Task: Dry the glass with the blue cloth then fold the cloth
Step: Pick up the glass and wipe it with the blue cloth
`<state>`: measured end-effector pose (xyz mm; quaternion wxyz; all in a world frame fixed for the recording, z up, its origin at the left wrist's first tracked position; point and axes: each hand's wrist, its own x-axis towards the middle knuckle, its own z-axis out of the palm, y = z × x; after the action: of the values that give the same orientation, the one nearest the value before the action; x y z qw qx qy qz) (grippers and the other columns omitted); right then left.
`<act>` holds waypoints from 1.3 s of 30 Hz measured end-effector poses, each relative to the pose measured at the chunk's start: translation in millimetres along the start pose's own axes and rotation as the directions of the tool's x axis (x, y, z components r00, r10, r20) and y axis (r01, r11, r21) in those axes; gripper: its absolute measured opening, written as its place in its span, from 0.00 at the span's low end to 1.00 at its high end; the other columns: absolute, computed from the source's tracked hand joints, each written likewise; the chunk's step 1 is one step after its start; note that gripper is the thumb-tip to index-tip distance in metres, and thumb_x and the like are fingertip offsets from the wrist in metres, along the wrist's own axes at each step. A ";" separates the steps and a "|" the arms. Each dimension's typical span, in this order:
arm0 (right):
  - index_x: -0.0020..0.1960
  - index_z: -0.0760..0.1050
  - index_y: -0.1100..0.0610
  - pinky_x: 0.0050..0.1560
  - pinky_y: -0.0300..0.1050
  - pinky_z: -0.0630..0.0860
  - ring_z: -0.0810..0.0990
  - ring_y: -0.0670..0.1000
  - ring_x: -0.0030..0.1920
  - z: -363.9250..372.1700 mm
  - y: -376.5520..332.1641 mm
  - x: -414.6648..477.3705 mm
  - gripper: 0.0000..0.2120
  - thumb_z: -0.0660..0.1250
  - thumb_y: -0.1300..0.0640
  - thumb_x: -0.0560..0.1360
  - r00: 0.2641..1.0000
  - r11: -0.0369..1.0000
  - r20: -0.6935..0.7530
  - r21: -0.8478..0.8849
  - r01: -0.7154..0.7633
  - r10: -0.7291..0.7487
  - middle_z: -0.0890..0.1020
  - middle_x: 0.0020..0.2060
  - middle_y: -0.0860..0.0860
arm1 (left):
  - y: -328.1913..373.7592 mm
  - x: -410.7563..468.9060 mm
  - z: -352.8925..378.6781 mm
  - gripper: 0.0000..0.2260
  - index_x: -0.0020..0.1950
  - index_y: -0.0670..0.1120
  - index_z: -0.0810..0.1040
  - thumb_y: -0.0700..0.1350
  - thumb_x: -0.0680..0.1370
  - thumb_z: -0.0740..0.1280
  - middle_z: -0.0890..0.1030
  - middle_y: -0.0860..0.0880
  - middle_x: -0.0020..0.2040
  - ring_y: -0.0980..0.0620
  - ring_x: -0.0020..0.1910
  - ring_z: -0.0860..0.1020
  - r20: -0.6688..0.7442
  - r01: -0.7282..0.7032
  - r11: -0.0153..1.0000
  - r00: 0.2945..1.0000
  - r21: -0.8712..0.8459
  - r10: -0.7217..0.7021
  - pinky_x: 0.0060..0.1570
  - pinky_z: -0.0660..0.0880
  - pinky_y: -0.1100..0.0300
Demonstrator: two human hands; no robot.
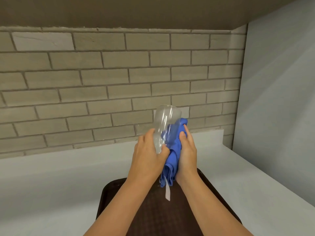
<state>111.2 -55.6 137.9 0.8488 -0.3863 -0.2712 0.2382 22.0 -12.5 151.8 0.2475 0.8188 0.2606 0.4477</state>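
A clear drinking glass [166, 120] is held up above the counter, tilted a little, its far end pointing up toward the wall. My left hand [148, 150] grips its lower part from the left. A bunched blue cloth [173, 155] is pressed against the glass's right side by my right hand [187, 150], which is closed around it. The cloth's loose end and a white tag hang down between my wrists.
A dark brown tray [158, 215] lies on the pale counter [59, 184] under my forearms. A grey brick wall [102, 82] runs behind the counter, and a plain panel [281, 116] closes off the right side.
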 end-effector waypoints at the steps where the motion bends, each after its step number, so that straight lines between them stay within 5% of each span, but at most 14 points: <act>1: 0.64 0.69 0.44 0.60 0.51 0.75 0.77 0.52 0.60 2.8 -0.7 -2.2 0.15 0.57 0.52 0.78 0.999 0.998 0.005 -0.053 0.036 -0.036 0.75 0.64 0.53 | 0.8 0.4 1.3 0.25 0.70 0.49 0.60 0.48 0.75 0.61 0.70 0.48 0.66 0.54 0.59 0.70 0.008 0.053 0.998 0.999 -0.016 -0.053 0.52 0.64 0.63; 4: 0.57 0.70 0.34 0.66 0.46 0.70 0.72 0.45 0.64 11.6 -0.8 -12.5 0.13 0.56 0.50 0.78 0.987 0.973 0.086 -0.178 0.146 -0.132 0.72 0.66 0.46 | 2.8 4.6 2.6 0.32 0.73 0.48 0.51 0.54 0.74 0.62 0.64 0.45 0.72 0.47 0.66 0.69 0.064 0.254 0.955 0.967 -0.154 -0.247 0.60 0.68 0.56; 6: 0.52 0.71 0.29 0.61 0.33 0.71 0.72 0.35 0.61 16.2 0.8 -20.8 0.14 0.56 0.49 0.78 0.974 0.957 0.163 -0.219 0.192 -0.158 0.74 0.61 0.36 | -1.2 9.2 2.0 0.37 0.73 0.47 0.52 0.57 0.71 0.66 0.68 0.41 0.69 0.43 0.63 0.73 0.091 0.374 0.879 0.927 -0.296 -0.363 0.60 0.72 0.52; 8: 0.52 0.70 0.28 0.56 0.23 0.69 0.70 0.28 0.59 17.5 2.6 -28.1 0.13 0.55 0.47 0.77 0.958 0.940 0.227 -0.250 0.231 -0.175 0.73 0.56 0.29 | -7.3 9.1 -0.9 0.35 0.69 0.45 0.58 0.54 0.69 0.70 0.78 0.39 0.55 0.47 0.48 0.81 0.112 0.431 0.766 0.894 -0.477 -0.434 0.45 0.78 0.61; 10: 0.54 0.68 0.28 0.61 0.25 0.65 0.66 0.31 0.64 18.5 1.6 -31.8 0.12 0.54 0.43 0.75 0.933 0.910 0.305 -0.304 0.283 -0.188 0.71 0.62 0.33 | -13.3 4.5 -3.4 0.29 0.65 0.43 0.64 0.49 0.69 0.71 0.79 0.45 0.41 0.54 0.33 0.81 0.160 0.456 0.653 0.872 -0.604 -0.462 0.28 0.75 0.68; 13: 0.60 0.66 0.32 0.71 0.40 0.58 0.57 0.39 0.72 25.3 -11.1 -21.8 0.14 0.56 0.48 0.78 0.880 0.797 0.426 -0.447 0.405 -0.208 0.60 0.73 0.42 | -20.0 -1.2 -0.8 0.19 0.50 0.47 0.77 0.52 0.63 0.74 0.83 0.47 0.39 0.53 0.35 0.82 0.268 0.432 0.543 0.895 -0.720 -0.357 0.31 0.77 0.63; 15: 0.65 0.68 0.41 0.69 0.40 0.59 0.57 0.40 0.72 33.6 -24.9 -8.5 0.16 0.58 0.51 0.78 0.858 0.741 0.468 -0.495 0.454 -0.213 0.57 0.74 0.44 | -16.7 1.0 -2.1 0.22 0.46 0.51 0.80 0.59 0.56 0.73 0.86 0.52 0.39 0.56 0.38 0.83 0.269 0.378 0.501 0.922 -0.779 -0.277 0.33 0.78 0.63; 18: 0.66 0.67 0.42 0.64 0.38 0.61 0.60 0.37 0.67 45.2 -42.4 5.2 0.18 0.59 0.50 0.77 0.857 0.763 0.480 -0.478 0.436 -0.189 0.59 0.74 0.44 | -9.8 11.1 -8.6 0.24 0.52 0.54 0.80 0.62 0.59 0.68 0.86 0.55 0.45 0.56 0.44 0.83 0.289 0.367 0.461 0.928 -0.808 -0.234 0.40 0.79 0.59; 22: 0.68 0.63 0.40 0.57 0.43 0.74 0.76 0.46 0.56 40.7 -48.1 10.1 0.19 0.58 0.46 0.77 0.924 0.895 0.376 -0.386 0.224 -0.069 0.73 0.62 0.47 | -1.4 16.1 -15.2 0.35 0.58 0.50 0.78 0.68 0.57 0.70 0.84 0.45 0.53 0.48 0.49 0.83 0.356 0.410 0.459 0.912 -0.788 -0.203 0.38 0.80 0.59; 26: 0.69 0.57 0.37 0.60 0.49 0.75 0.76 0.49 0.58 19.5 -25.8 -11.8 0.21 0.56 0.45 0.77 0.944 0.914 0.322 -0.358 0.190 -0.070 0.73 0.64 0.48 | 0.2 11.4 -9.4 0.28 0.60 0.47 0.77 0.60 0.64 0.68 0.81 0.40 0.57 0.43 0.53 0.79 0.437 0.496 0.362 0.868 -0.789 -0.237 0.54 0.77 0.49; 29: 0.61 0.54 0.24 0.64 0.35 0.70 0.69 0.37 0.64 6.1 -11.1 -42.6 0.20 0.56 0.41 0.74 0.912 0.834 0.361 -0.429 0.346 -0.193 0.67 0.66 0.33 | -2.4 7.4 -8.8 0.26 0.55 0.47 0.80 0.60 0.62 0.70 0.84 0.44 0.44 0.46 0.42 0.83 0.545 0.582 0.241 0.813 -0.777 -0.207 0.43 0.80 0.53; 32: 0.64 0.53 0.28 0.63 0.22 0.58 0.56 0.28 0.67 7.5 -19.6 -40.2 0.22 0.55 0.43 0.74 0.854 0.716 0.454 -0.506 0.481 -0.254 0.57 0.69 0.31 | -4.0 5.2 -4.0 0.25 0.55 0.47 0.80 0.60 0.65 0.68 0.85 0.46 0.43 0.49 0.42 0.83 0.554 0.561 0.197 0.827 -0.804 -0.095 0.39 0.80 0.57; 35: 0.70 0.56 0.41 0.71 0.36 0.54 0.50 0.40 0.74 22.8 -42.5 -11.7 0.23 0.56 0.50 0.77 0.819 0.588 0.519 -0.592 0.551 -0.244 0.52 0.75 0.44 | -2.5 3.7 3.1 0.16 0.47 0.49 0.84 0.56 0.69 0.65 0.86 0.48 0.43 0.52 0.42 0.84 0.493 0.495 0.159 0.868 -0.854 -0.055 0.38 0.80 0.59; 39: 0.72 0.55 0.47 0.74 0.45 0.54 0.52 0.43 0.74 36.5 -59.2 7.7 0.22 0.54 0.54 0.79 0.865 0.665 0.466 -0.589 0.460 -0.185 0.55 0.75 0.45 | -6.3 3.9 7.1 0.17 0.45 0.49 0.85 0.58 0.67 0.64 0.86 0.49 0.40 0.52 0.38 0.84 0.459 0.462 0.159 0.886 -0.872 -0.063 0.34 0.79 0.59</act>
<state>104.9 -66.4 206.7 0.6086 -0.5634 -0.5578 0.0319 28.7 -6.4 146.7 0.8157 0.4808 0.0194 0.3210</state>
